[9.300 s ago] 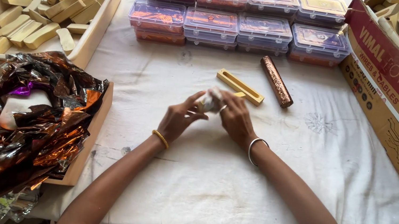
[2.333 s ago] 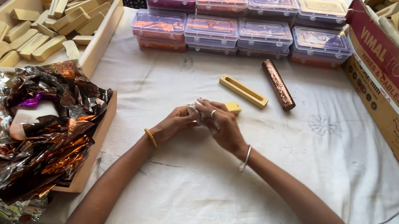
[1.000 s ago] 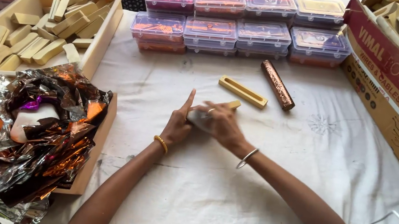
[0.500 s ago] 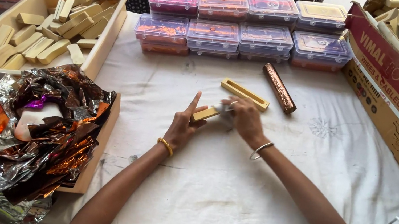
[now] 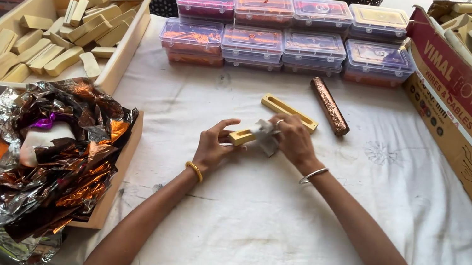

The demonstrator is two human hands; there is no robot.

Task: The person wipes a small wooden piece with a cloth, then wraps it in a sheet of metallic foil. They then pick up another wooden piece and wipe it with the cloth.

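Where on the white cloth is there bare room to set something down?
Bare: the white tablecloth between the forearms and its near edge, and right of the glittery brown cylinder toward the cardboard box. Crowded: the clear plastic boxes behind, crumpled foil left.

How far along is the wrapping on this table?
Done: one foil-covered stick lies on the white cloth. In hand: the left hand holds a bare wooden piece; the right hand presses a silvery scrap on it. Left: a slotted piece lies bare.
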